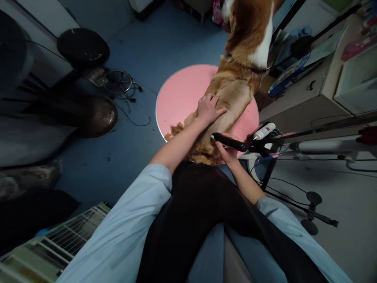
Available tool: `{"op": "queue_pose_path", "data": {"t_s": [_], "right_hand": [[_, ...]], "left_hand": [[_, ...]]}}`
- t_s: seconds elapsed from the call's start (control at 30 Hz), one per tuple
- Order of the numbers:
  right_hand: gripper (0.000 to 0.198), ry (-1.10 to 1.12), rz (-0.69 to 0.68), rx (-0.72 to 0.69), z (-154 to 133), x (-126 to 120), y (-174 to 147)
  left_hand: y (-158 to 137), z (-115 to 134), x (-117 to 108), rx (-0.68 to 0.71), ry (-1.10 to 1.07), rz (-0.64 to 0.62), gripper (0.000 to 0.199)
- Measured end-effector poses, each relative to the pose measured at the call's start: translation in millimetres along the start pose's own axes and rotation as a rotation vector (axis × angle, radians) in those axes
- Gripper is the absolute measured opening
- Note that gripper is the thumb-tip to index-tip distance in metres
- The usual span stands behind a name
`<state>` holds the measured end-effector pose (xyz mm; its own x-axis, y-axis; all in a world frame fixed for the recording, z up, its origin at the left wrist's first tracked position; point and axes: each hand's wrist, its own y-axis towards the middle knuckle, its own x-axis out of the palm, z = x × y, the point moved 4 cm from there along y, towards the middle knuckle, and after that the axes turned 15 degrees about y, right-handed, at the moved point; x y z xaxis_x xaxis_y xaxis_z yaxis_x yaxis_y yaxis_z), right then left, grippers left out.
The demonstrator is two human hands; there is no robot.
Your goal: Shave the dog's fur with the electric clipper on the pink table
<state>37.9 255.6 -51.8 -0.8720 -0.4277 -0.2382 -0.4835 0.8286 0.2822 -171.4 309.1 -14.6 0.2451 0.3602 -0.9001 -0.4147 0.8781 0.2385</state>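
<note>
A brown and white dog (235, 96) stands on a round pink table (182, 84), its head at the far side and its rear close to me. The fur along its back is cut short. My left hand (209, 109) lies with fingers spread on the dog's back. In my right hand (227, 152) is a black hair clipper (229, 142), its pale head against the fur near the dog's rear. Cut tufts of fur (176, 129) lie at the table's left edge. A dark collar (258, 70) sits round the dog's neck.
To the right, a black holder carries a white bottle (264, 131) and small tools. A cabinet (312, 86) stands beyond it. On the left are a black stool (83, 47) with a wheeled base and a cable (134, 122) on the floor. A wire rack (67, 236) is at lower left.
</note>
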Motion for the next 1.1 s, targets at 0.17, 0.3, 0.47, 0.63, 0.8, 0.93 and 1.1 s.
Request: {"op": "queue_pose_path", "data": {"t_s": [0.17, 0.3, 0.47, 0.63, 0.8, 0.93, 1.1], "right_hand": [[0.044, 0.031, -0.003, 0.016, 6.8, 18.6, -5.7], [0.044, 0.034, -0.088, 0.021, 13.6, 27.6, -33.4], [0.045, 0.012, -0.015, -0.013, -1.5, 12.9, -14.1], [0.048, -0.063, -0.019, 0.011, -13.1, 10.5, 11.7], [0.048, -0.023, -0.043, 0.043, -2.0, 23.2, -11.7], [0.049, -0.005, -0.024, 0.072, 7.7, 29.9, -33.1], [0.046, -0.077, -0.092, 0.094, 9.7, 37.1, -58.1]], "left_hand": [[2.1, -0.9, 4.2, 0.021, 0.001, 0.016, 0.051], [2.5, -2.5, 6.9, 0.049, 0.005, -0.013, 0.054], [4.1, -1.9, 8.0, 0.073, -0.027, -0.025, 0.053], [6.2, 0.3, 6.6, 0.108, -0.045, -0.025, 0.050], [9.4, 0.6, 8.1, 0.136, -0.035, -0.059, 0.050], [11.9, -0.6, 13.3, 0.174, -0.049, -0.026, 0.052], [13.3, -1.6, 17.7, 0.199, -0.054, -0.010, 0.057]]}}
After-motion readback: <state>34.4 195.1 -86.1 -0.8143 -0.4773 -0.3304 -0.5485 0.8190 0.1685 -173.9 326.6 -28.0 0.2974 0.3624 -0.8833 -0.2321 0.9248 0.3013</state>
